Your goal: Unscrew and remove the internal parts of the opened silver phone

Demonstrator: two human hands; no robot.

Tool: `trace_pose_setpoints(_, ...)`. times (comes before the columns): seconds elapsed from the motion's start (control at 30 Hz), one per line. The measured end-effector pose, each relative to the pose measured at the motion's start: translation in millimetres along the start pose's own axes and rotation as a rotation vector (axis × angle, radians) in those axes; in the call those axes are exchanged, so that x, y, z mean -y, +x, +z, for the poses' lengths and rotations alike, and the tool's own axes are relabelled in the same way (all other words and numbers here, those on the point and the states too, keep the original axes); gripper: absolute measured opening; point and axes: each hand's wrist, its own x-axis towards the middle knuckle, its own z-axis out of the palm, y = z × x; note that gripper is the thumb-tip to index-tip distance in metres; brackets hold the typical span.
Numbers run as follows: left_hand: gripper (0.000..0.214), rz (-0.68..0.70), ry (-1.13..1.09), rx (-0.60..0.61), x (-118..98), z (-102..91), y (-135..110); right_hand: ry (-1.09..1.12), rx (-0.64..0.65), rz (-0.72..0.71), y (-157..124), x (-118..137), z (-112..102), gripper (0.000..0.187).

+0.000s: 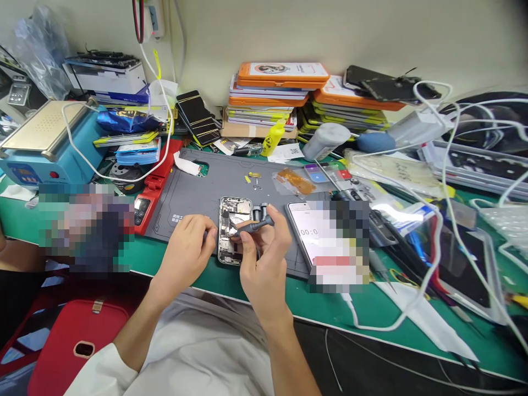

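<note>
An opened smartphone (225, 256) lies on the grey work mat (198, 190), its battery bay and circuit parts exposed. My right hand (264, 247) grips a dark grey screwdriver (258, 224) between thumb and fingers, slanted with its tip down over the middle of the phone. Dark cylindrical pieces show just behind that tool; what they are is unclear. Beside the phone's left edge is my left hand (187, 245), its fingers curled and thumb pressed in. Something small and dark shows at those fingertips, mostly hidden. Small metal parts (256, 180) lie on the mat beyond the phone.
A second phone (305, 225) with a lit timer screen lies at right, partly pixelated, a white cable attached. Behind are orange boxes (280, 74), a yellow bottle (273, 137) and a white canister (325, 140). A blue heating machine (53, 159) stands left; tangled cables and tools fill the right.
</note>
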Motion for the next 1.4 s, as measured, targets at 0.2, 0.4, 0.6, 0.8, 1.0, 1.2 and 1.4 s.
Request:
trace_pose_setpoints(0.2,0.018,0.016,-0.006,0.015,0,-0.2,0,-0.164,-0.051,-0.203,6,1,3,0.068)
trace_pose_setpoints(0.4,0.015,0.012,-0.02,0.03,2,0.2,-1,-0.159,-0.006,-0.277,11,4,2,0.066)
trace_pose_setpoints(0.6,0.012,0.001,-0.013,0.036,1,-0.6,0,-0.167,-0.057,-0.283,7,1,-1,0.071)
trace_pose_setpoints(0.8,0.017,0.04,-0.042,-0.026,5,1.1,-1,-0.164,-0.085,-0.168,4,2,1,0.067)
trace_pose_setpoints(1.0,0.023,0.074,-0.022,-0.049,8,1.7,-2,0.069,-0.078,-0.077,-2,1,2,0.065)
trace_pose_setpoints(1.2,0.018,0.075,0.029,-0.033,7,0.4,-2,0.127,-0.087,-0.079,-2,1,2,0.063)
trace_pose_setpoints(1.4,0.015,0.028,0.003,-0.009,6,0.5,-1,0.112,-0.101,0.015,0,1,0,0.06)
